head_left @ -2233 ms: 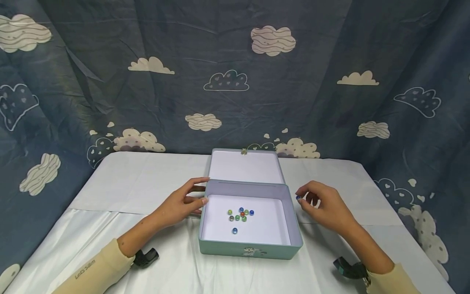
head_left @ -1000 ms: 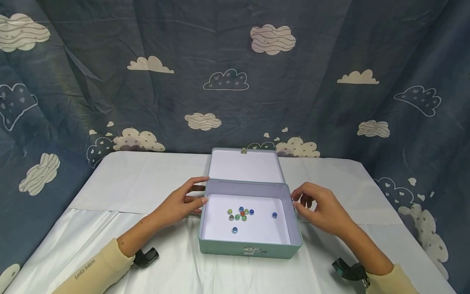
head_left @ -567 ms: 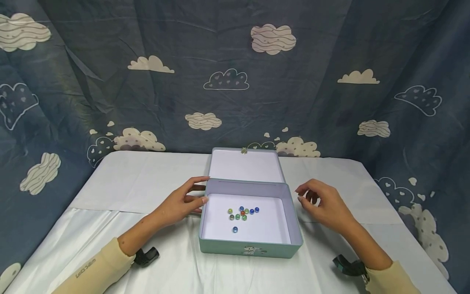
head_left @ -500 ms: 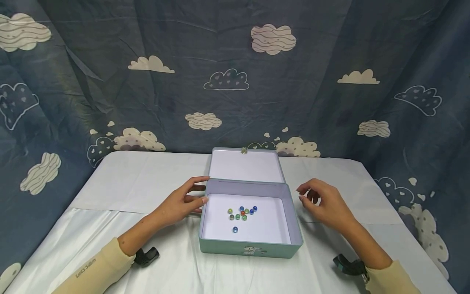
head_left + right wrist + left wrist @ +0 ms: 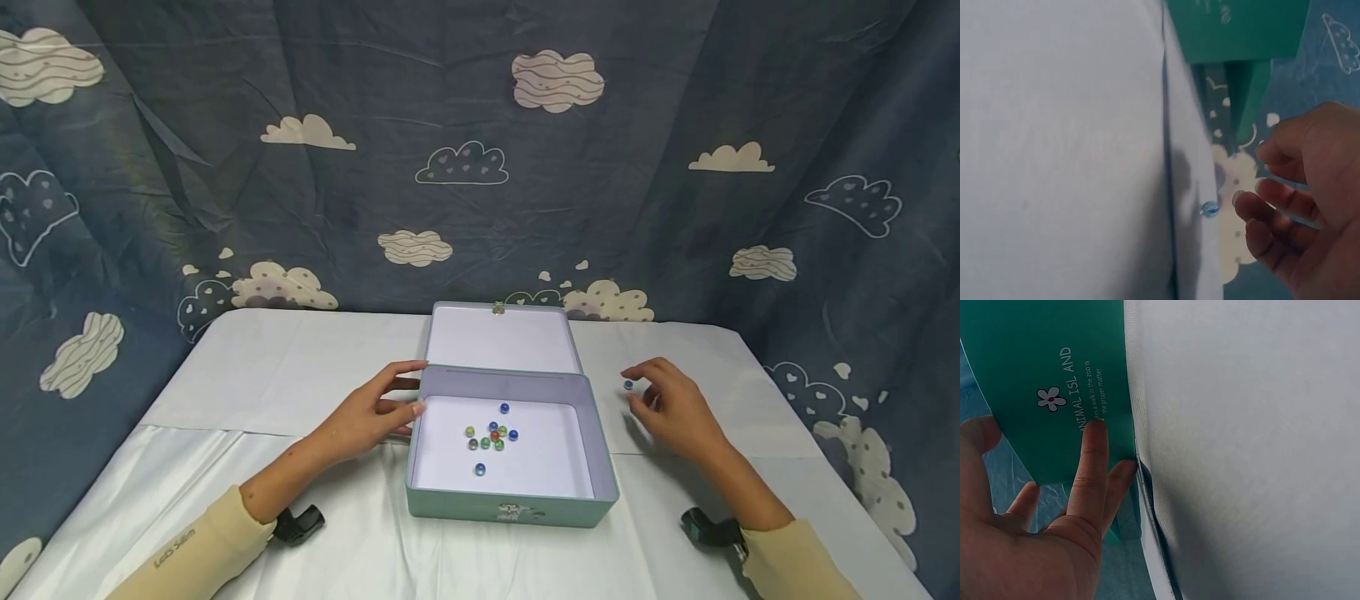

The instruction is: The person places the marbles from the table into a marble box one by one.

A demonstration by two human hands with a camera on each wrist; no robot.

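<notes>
A green tin box with a white inside stands on the table, its lid folded open at the back. Several glass marbles lie on its floor, with a blue marble farther back. My left hand rests against the box's left side, thumb at the rim; the left wrist view shows extended fingers touching the printed green wall. Right of the box, my right hand hovers with fingers loosely bent and apart. Near its fingertips a clear-blue marble sits on the cloth, not touched in the right wrist view.
White cloth covers the table. Behind it hangs a dark blue curtain with cloud prints. A black wrist camera is strapped to the left wrist, another to the right.
My right hand has let a blue marble into the box, where it rolled left and then back. The hand has since moved right, to another marble on the cloth. The left hand stays put.
</notes>
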